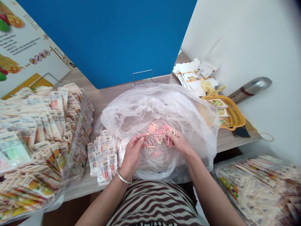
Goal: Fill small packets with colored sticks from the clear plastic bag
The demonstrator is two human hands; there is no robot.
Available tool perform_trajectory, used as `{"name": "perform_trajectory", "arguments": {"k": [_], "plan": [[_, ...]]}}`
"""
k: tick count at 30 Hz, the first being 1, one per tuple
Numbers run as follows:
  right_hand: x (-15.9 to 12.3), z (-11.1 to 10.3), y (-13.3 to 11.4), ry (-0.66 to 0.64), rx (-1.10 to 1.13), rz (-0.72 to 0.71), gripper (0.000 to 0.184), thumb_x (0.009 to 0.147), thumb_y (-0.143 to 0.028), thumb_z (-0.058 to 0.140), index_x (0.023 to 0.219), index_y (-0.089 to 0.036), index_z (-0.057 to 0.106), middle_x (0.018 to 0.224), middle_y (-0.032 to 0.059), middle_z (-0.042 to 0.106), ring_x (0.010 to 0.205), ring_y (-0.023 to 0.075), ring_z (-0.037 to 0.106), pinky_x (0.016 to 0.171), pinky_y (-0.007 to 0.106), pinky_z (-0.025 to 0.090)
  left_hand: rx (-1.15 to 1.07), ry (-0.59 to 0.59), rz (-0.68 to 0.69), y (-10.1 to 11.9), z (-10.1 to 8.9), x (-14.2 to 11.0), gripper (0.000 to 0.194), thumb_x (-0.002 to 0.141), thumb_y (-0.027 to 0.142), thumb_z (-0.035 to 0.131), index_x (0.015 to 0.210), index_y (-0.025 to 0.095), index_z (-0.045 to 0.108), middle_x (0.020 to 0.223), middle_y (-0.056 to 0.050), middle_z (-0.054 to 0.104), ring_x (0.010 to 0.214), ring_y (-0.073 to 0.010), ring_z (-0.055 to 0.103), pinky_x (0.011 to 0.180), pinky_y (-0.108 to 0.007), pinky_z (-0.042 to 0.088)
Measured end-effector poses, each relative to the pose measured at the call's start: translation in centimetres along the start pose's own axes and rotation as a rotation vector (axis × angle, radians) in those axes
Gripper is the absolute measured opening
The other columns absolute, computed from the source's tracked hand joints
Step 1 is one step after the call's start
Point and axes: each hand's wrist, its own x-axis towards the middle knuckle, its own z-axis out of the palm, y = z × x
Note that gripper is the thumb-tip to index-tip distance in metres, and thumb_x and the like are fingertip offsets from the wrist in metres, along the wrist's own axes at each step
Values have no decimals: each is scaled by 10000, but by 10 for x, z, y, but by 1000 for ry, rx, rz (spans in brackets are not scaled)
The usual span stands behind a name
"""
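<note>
A large clear plastic bag lies open on the wooden table in front of me. Inside it is a loose heap of small coloured sticks, pink, yellow and green. My left hand, with a metal bangle on the wrist, reaches into the bag's mouth, fingers curled and pinched over sticks at the heap's left edge. My right hand rests on the heap's right side, fingers closed around a few sticks, one green tip poking out. A small pile of filled sachets lies just left of my left hand.
A clear bin heaped with packed sachets fills the left. Another bag of sachets sits low at the right. An orange plastic basket, a stack of printed cards and a metal scoop lie at the back right. A blue board stands behind.
</note>
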Motion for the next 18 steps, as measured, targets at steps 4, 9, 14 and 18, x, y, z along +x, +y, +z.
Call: {"name": "perform_trajectory", "arguments": {"k": [4, 9, 14, 18], "plan": [[-4, 19, -3, -5, -398, -136, 220, 931, -390, 502, 774, -236, 503, 712, -5, 596, 655, 167, 522, 648, 286, 399, -28, 12, 10, -1, 2, 2, 265, 793, 371, 747, 981, 186, 738, 1129, -63, 703, 985, -174, 635, 825, -281, 497], [-5, 51, -11, -101, -1007, -40, 112, 922, -253, 541, 996, -203, 609, 978, 114, 722, 902, 253, 661, 753, 319, 409, -56, 35, 12, 1, 1, 1, 251, 779, 365, 766, 955, 187, 746, 1060, -44, 706, 955, -159, 630, 820, -268, 488], [-3, 42, -7, -68, -611, -60, 114, 919, -279, 500, 836, -217, 547, 818, 52, 654, 762, 200, 588, 689, 302, 407, -71, 54, 4, 4, -1, -1, 289, 738, 381, 801, 942, 181, 754, 1045, -49, 708, 961, -170, 627, 830, -280, 485], [-8, 40, -11, -171, 387, 89, 279, 864, -415, 541, 674, -242, 433, 607, -45, 423, 502, 119, 349, 474, 259, 286, -158, -6, -56, 4, 9, -9, 330, 705, 382, 841, 944, 173, 750, 1077, -64, 701, 1032, -198, 621, 877, -302, 490]]}}
